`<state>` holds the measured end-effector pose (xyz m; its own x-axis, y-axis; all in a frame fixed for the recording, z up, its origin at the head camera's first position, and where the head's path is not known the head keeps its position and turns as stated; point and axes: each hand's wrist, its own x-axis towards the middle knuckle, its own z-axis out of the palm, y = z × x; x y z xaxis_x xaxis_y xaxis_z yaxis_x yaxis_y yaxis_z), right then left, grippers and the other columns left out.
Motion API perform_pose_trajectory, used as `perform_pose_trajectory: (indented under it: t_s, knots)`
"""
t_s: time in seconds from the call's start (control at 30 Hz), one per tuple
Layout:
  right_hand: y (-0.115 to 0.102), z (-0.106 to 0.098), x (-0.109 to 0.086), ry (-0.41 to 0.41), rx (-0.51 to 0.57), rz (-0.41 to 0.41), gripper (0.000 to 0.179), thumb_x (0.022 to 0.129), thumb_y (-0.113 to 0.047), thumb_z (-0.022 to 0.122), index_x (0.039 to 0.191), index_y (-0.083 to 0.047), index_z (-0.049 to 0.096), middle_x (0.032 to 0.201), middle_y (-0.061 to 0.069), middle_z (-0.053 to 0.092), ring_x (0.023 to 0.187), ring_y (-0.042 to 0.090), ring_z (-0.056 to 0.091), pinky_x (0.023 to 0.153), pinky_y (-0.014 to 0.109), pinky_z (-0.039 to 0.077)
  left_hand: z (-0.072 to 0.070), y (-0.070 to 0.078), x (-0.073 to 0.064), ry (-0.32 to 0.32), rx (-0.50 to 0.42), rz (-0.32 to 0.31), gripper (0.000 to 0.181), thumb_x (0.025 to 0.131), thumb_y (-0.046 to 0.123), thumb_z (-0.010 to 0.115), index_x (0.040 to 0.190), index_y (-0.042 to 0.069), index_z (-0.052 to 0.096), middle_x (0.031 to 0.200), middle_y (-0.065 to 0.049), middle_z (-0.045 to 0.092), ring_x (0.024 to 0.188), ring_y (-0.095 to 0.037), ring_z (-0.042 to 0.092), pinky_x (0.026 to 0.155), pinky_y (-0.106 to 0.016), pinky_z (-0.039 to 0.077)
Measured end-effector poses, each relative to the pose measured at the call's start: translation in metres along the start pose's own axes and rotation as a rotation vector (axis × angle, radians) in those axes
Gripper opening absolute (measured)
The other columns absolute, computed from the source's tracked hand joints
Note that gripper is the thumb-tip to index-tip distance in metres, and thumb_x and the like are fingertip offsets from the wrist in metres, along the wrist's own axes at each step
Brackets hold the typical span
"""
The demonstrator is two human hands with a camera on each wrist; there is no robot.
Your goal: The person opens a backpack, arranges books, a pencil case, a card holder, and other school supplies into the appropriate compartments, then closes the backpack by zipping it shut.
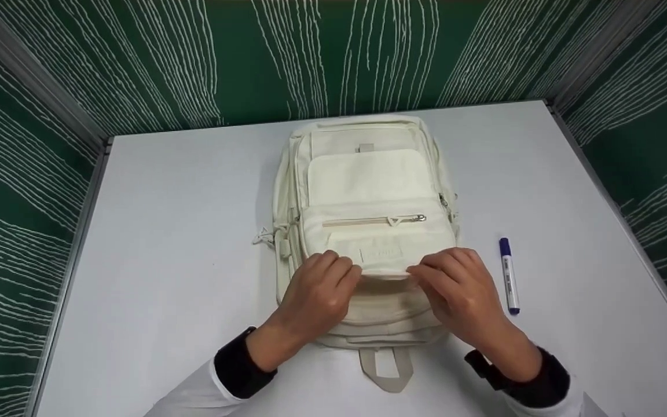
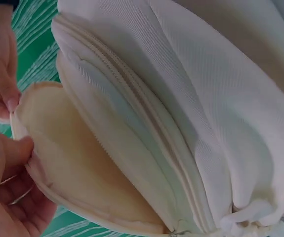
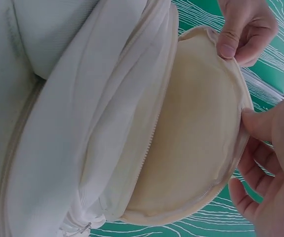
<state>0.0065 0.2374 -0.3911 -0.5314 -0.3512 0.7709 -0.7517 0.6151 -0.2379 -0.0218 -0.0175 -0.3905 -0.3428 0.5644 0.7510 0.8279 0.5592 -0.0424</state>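
A cream backpack point(image 1: 374, 179) lies on the white table, its top handle point(image 1: 388, 382) toward the person. Its front pocket is unzipped, and the flap point(image 2: 67, 148) hangs away from the body, showing a beige lining point(image 3: 196, 113). My left hand point(image 1: 325, 289) pinches the flap's edge between thumb and fingers. On the same edge, a short way to the right, my right hand point(image 1: 461, 289) pinches too. Both wrist views show the zipper teeth along the opening. How deep the pocket goes is hidden.
A marker point(image 1: 509, 277) with a blue cap lies on the white table point(image 1: 183, 231), right of the backpack. Green walls point(image 1: 241, 63) with white streaks stand behind and at both sides. A zipper pull point(image 1: 263, 236) sticks out at the backpack's left.
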Motion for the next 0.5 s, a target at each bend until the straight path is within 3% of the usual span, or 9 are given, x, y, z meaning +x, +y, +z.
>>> perform_pose_trajectory:
  t_s: [0.1, 0.23, 0.37, 0.5]
  knots:
    - [0.005, -0.005, -0.004, -0.015, -0.018, 0.058, 0.03, 0.108, -0.025, 0.059, 0.098, -0.003, 0.077, 0.093, 0.009, 0.071, 0.083, 0.03, 0.062, 0.078, 0.041, 0.042, 0.0, 0.0, 0.004, 0.021, -0.01, -0.024, 0.015, 0.095, -0.003, 0.063, 0.082, 0.004, 0.066, 0.078, -0.005, 0.058, 0.068, -0.021, 0.054, 0.058, -0.027, 0.042]
    - [0.019, -0.019, -0.022, -0.059, -0.075, 0.231, 0.037, 0.106, -0.035, 0.063, 0.106, -0.001, 0.075, 0.105, 0.014, 0.072, 0.095, 0.035, 0.064, 0.084, 0.045, 0.044, -0.001, -0.001, 0.009, 0.041, -0.032, -0.043, 0.014, 0.095, -0.004, 0.063, 0.083, 0.003, 0.066, 0.079, -0.006, 0.059, 0.068, -0.022, 0.055, 0.058, -0.028, 0.044]
    - [0.041, -0.035, -0.048, -0.154, -0.177, 0.425, 0.034, 0.097, -0.021, 0.075, 0.119, 0.005, 0.07, 0.117, 0.024, 0.069, 0.108, 0.044, 0.063, 0.089, 0.056, 0.048, -0.002, -0.003, 0.014, 0.057, -0.035, -0.057, 0.013, 0.097, 0.0, 0.065, 0.084, 0.002, 0.066, 0.079, -0.007, 0.059, 0.068, -0.022, 0.056, 0.058, -0.029, 0.045]
    - [0.064, -0.046, -0.072, -0.283, -0.317, 0.587, 0.054, 0.088, -0.01, 0.082, 0.131, 0.015, 0.059, 0.126, 0.036, 0.061, 0.109, 0.056, 0.06, 0.081, 0.067, 0.05, -0.004, -0.004, 0.018, 0.08, -0.041, -0.078, 0.013, 0.096, 0.002, 0.067, 0.084, 0.002, 0.066, 0.08, -0.007, 0.059, 0.069, -0.023, 0.056, 0.058, -0.03, 0.045]
